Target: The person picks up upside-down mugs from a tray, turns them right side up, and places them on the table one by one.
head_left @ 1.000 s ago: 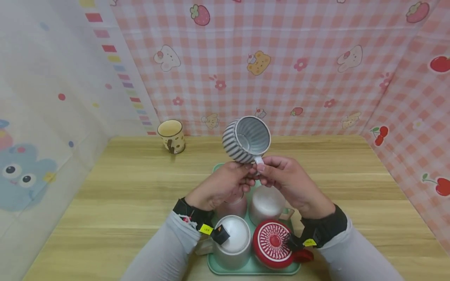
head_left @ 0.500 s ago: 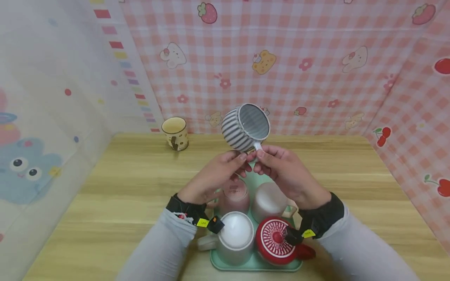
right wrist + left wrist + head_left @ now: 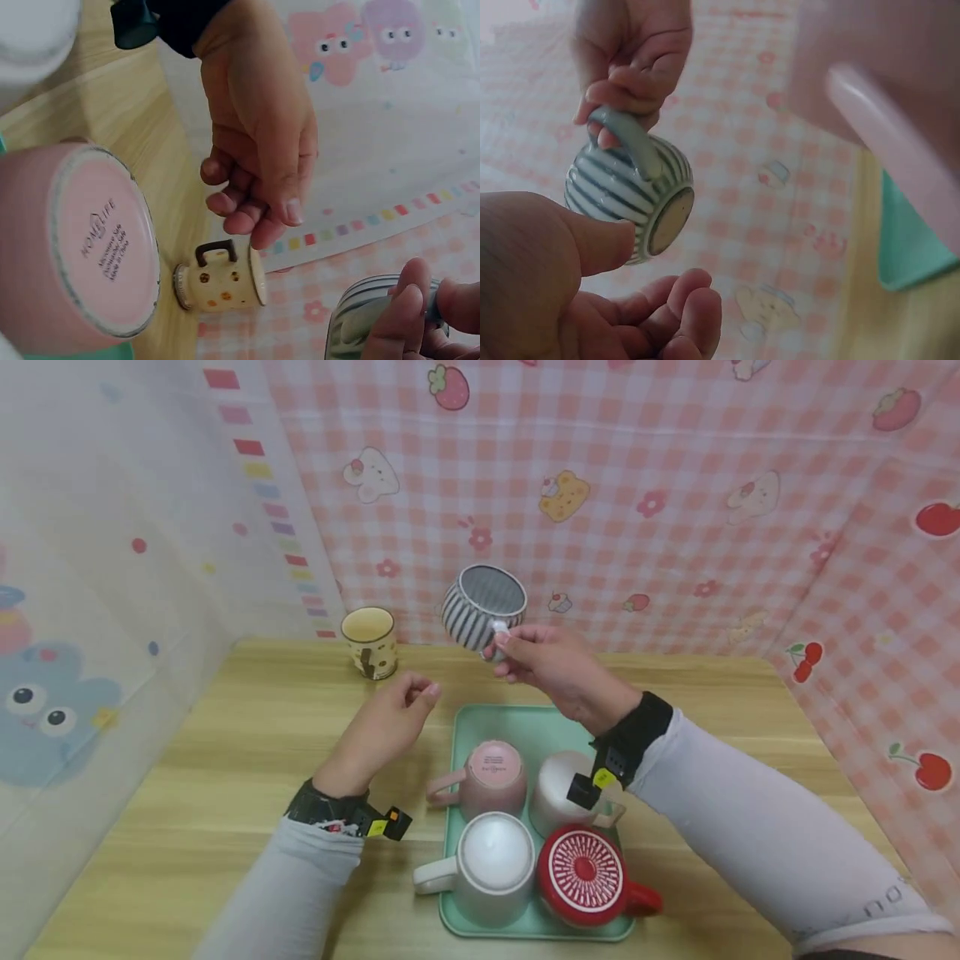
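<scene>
A grey-and-white striped mug (image 3: 483, 606) is held up above the back of the table, its mouth tilted up. My right hand (image 3: 562, 672) pinches its handle, which the left wrist view shows with the fingers round it and the mug's base (image 3: 671, 221) exposed. To the left, my left hand (image 3: 386, 722) hovers over the wood with fingers loosely bent and nothing in them; the right wrist view shows this hand (image 3: 262, 142) apart from any mug. Nearest to it on the table stands a yellow spotted mug (image 3: 371, 647), upright with a brown handle.
A green tray (image 3: 517, 718) carries several upside-down mugs: a pink mug (image 3: 495, 781), a pale mug (image 3: 558, 789), a white mug (image 3: 495, 864) and a red mug (image 3: 585, 872). Handles of the pink, white and red mugs jut past the tray's rim. Patterned cloth walls enclose the table.
My left hand has left the striped mug and moved down and left. My right hand has carried the mug up and left, toward the yellow mug. The tray mugs stay put.
</scene>
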A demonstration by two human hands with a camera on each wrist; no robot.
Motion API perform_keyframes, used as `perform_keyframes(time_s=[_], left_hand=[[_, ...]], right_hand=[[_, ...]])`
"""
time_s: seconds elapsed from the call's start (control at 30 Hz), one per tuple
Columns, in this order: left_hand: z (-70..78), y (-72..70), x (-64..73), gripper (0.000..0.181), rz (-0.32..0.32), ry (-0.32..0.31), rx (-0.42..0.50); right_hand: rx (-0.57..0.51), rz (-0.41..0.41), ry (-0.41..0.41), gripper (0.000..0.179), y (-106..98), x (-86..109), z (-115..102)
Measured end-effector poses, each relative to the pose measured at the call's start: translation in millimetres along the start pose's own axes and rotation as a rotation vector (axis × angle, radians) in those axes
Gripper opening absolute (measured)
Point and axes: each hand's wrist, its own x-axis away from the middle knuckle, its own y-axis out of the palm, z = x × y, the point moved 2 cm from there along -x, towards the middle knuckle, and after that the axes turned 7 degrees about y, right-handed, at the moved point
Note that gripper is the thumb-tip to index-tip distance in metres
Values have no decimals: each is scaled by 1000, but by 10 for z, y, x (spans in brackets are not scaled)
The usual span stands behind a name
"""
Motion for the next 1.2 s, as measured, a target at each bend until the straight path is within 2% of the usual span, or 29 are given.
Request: perform_keyframes(time_s=[0.17, 0.33, 0.47, 0.6, 0.73, 0.9, 1.03, 1.2], left_hand=[[-222, -28, -23, 44, -5, -23, -59], [-393, -59, -61, 42, 13, -42, -67], [-468, 7, -88, 38, 15, -33, -100], [-491, 79, -100, 39, -15, -42, -128], [-479, 112, -105, 44, -53, -59, -171], [-453, 126, -106, 47, -82, -86, -184], [-458, 116, -100, 47, -84, -93, -188], [-490, 113, -105, 46, -78, -81, -190]], right_hand=[[12, 26, 99, 22, 147, -365, -25], [38, 42, 148, 23, 290, -741, 7], [84, 58, 195, 23, 342, -979, 80], [114, 57, 254, 20, 332, -1185, 167], [155, 49, 281, 20, 289, -1343, 225], [232, 32, 307, 22, 257, -1437, 279], [268, -5, 322, 22, 265, -1492, 340], [255, -83, 352, 26, 300, -1576, 426]])
